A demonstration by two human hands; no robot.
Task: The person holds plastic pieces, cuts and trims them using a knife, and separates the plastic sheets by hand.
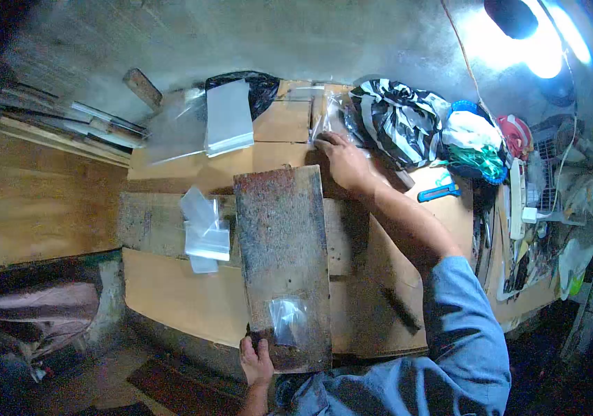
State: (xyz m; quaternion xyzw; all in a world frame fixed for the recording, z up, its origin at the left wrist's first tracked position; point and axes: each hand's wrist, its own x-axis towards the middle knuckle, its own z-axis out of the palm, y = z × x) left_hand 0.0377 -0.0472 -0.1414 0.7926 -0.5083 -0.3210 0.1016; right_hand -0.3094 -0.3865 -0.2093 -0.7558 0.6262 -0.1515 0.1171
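Observation:
My left hand [256, 362] is closed on the lower left edge of a worn wooden board [284, 243], its thumb on top and other fingers partly hidden. Near the board's lower end lies a small clear plastic bag [287, 319]. My right hand [346, 165] reaches past the board's top end, its bent fingers closed at the lower edge of some clear plastic [332, 114]. Left of the board, several small clear plastic bags [206, 239] lie loosely overlapped. Farther back is a stack of flat clear plastic sheets [228, 118].
A striped black-and-white bag [400, 125] stands by my right hand. A blue cutter knife [438, 193] lies on the cardboard [397, 305]. A blue basket [494, 163] holds white and green material. A wooden block [143, 88] and long strips [78, 121] are at the back left.

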